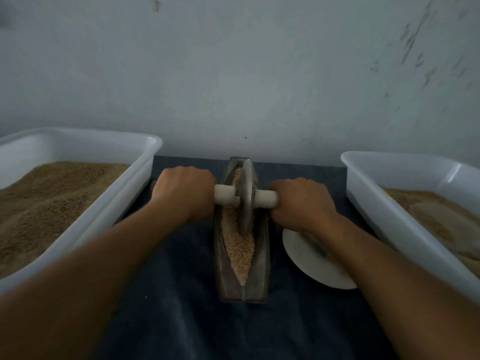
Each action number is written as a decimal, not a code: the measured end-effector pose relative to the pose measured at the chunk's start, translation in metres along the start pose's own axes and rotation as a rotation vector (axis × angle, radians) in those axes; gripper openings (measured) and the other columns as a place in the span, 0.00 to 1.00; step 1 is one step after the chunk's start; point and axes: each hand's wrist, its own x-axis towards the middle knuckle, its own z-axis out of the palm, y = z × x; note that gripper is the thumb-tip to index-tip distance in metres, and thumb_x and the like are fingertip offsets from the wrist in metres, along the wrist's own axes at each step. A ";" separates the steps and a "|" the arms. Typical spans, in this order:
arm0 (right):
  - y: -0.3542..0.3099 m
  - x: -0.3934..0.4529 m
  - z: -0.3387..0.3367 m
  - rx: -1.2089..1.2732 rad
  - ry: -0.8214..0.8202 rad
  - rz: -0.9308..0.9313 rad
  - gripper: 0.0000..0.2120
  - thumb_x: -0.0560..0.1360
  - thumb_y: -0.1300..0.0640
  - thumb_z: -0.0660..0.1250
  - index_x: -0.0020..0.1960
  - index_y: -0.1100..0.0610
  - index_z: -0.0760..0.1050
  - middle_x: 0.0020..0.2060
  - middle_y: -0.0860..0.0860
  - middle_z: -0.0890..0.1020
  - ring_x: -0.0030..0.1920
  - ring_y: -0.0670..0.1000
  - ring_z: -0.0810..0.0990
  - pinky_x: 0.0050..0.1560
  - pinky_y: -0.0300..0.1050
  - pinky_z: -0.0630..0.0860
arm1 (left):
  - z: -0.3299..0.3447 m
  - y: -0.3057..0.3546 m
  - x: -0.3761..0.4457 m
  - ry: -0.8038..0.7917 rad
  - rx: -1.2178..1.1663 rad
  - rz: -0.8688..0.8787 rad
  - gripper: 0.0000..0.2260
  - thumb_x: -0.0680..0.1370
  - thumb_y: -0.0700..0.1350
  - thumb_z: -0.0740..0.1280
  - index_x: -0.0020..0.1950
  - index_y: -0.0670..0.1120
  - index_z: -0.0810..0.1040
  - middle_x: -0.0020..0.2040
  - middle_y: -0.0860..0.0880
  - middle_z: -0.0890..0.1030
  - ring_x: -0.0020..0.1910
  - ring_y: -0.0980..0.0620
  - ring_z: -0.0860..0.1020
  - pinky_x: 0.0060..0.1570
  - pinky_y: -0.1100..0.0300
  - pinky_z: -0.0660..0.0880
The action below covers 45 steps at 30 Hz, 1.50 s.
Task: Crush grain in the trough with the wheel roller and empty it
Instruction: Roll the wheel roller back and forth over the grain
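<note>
A narrow metal boat-shaped trough (262,258) lies lengthwise on the dark cloth in the middle. Pale crushed grain (240,249) fills its groove. The grey metal wheel roller (246,196) stands upright in the groove, in the far half of the trough. A white axle handle runs through the wheel. My left hand (185,192) grips the handle's left end. My right hand (301,201) grips its right end. Both fists are closed round the handle.
A white plastic tub (140,175) of brown grain stands at the left. A second white tub (368,201) with paler grain stands at the right. A white plate (306,261) with a utensil lies under my right forearm. A grey wall rises close behind the table.
</note>
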 end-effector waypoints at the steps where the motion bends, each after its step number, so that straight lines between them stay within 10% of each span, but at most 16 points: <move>1: -0.003 -0.006 0.001 -0.010 0.045 0.016 0.09 0.65 0.41 0.64 0.40 0.44 0.67 0.30 0.43 0.69 0.30 0.49 0.67 0.29 0.43 0.56 | 0.003 0.002 -0.009 0.066 0.011 -0.003 0.10 0.73 0.55 0.69 0.53 0.56 0.78 0.41 0.52 0.78 0.39 0.49 0.78 0.39 0.55 0.72; 20: -0.028 -0.078 0.004 0.108 0.492 -0.011 0.12 0.72 0.48 0.69 0.52 0.46 0.71 0.40 0.42 0.75 0.38 0.44 0.65 0.44 0.45 0.60 | 0.026 0.012 -0.079 0.791 -0.070 0.081 0.06 0.73 0.40 0.70 0.42 0.47 0.73 0.34 0.48 0.74 0.31 0.49 0.70 0.32 0.56 0.65; 32: -0.016 -0.027 0.011 -0.086 0.339 0.068 0.14 0.67 0.46 0.75 0.47 0.46 0.72 0.29 0.43 0.67 0.27 0.48 0.63 0.29 0.40 0.50 | 0.015 0.004 -0.027 0.241 -0.014 -0.033 0.08 0.75 0.54 0.70 0.46 0.56 0.71 0.38 0.54 0.73 0.37 0.52 0.74 0.37 0.56 0.73; 45: 0.010 0.047 -0.005 0.029 -0.268 0.026 0.11 0.66 0.40 0.67 0.39 0.46 0.75 0.36 0.45 0.78 0.35 0.48 0.77 0.31 0.44 0.67 | -0.004 -0.012 0.049 -0.253 -0.074 0.019 0.12 0.67 0.55 0.69 0.46 0.51 0.78 0.37 0.54 0.76 0.36 0.50 0.77 0.38 0.56 0.73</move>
